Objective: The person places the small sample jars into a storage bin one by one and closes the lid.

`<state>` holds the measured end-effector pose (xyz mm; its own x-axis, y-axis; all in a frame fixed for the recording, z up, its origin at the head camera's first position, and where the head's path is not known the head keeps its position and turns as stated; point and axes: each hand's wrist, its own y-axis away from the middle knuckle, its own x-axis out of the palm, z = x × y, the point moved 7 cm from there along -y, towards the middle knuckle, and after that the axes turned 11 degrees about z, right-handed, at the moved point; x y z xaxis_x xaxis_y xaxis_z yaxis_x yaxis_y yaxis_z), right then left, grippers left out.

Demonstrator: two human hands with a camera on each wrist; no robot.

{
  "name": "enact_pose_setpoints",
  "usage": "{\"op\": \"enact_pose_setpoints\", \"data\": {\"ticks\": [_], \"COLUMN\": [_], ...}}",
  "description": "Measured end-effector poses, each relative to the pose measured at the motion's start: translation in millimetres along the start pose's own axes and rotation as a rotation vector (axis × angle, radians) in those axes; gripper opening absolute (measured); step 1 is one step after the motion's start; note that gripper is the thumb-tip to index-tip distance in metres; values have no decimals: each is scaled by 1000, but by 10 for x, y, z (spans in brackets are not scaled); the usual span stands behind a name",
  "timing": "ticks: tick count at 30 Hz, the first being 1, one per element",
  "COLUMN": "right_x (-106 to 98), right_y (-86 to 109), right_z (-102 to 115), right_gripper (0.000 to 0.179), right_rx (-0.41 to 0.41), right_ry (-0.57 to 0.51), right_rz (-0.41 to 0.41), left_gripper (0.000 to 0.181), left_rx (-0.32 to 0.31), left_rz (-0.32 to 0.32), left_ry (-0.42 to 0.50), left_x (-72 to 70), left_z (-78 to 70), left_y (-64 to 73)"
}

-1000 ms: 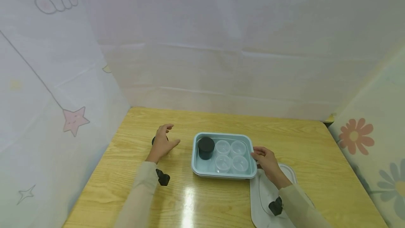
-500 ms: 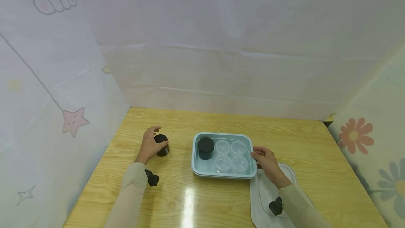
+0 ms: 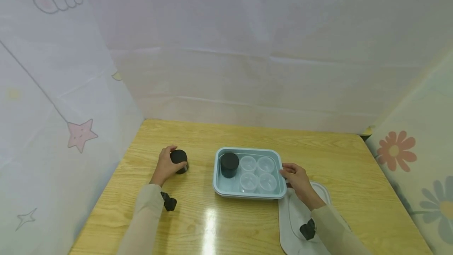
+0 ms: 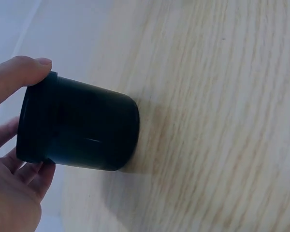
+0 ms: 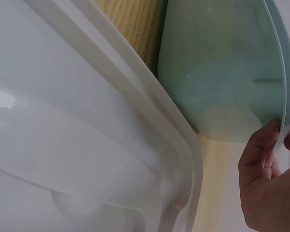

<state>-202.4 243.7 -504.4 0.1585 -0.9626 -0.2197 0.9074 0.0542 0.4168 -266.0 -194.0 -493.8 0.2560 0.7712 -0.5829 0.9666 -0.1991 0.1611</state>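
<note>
My left hand [image 3: 167, 165] grips a black lidded jar [image 3: 179, 161] at the left of the table, thumb on one side of its lid and fingers on the other. In the left wrist view the jar [image 4: 87, 125] stands upright, its base right at the tabletop. A light blue plastic box [image 3: 220, 187] sits mid-table, a second black jar [image 3: 229, 165] in its left end and several small clear cups [image 3: 267, 183] beside that jar. My right hand [image 3: 298, 180] pinches the box's right rim. The right wrist view shows thumb and fingers on either side of the rim [image 5: 286, 72].
A whitish lid [image 3: 291, 223] lies flat on the wooden table [image 3: 198, 223] under my right forearm, its far end close to the box. White sheets [image 3: 255, 89] with printed figures wall off the table's back and sides.
My left hand has moved left and closed round the black jar, whose position on the table stays about the same. My right hand and the box hold still.
</note>
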Motion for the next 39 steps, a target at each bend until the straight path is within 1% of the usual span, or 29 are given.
{"op": "enact_pose_setpoints", "data": {"ticks": [4,9,18,25,34,39], "right_x": [6,0,-2,0,1,-5], "right_y": [2,-7,-16,-13,-25,-25], "right_z": [4,-1,-14,-18,-23,-18], "right_gripper": [42,43,43,43,43,43], "right_rx": [1,-5,-2,2,13,6], "right_ry": [-2,-12,-20,-13,-14,-16], "right_rz": [0,7,8,1,2,4], "left_gripper": [72,76,79,79,77,77], "left_rx": [-24,-25,-42,-34,-22,7], "left_rz": [3,-3,-14,-19,-19,-32], "left_ry": [12,33,100,107,75,83], "left_x": [18,53,101,112,126,120], "left_z": [57,114,203,203,163,98], "left_y": [14,36,86,124,164,164]}}
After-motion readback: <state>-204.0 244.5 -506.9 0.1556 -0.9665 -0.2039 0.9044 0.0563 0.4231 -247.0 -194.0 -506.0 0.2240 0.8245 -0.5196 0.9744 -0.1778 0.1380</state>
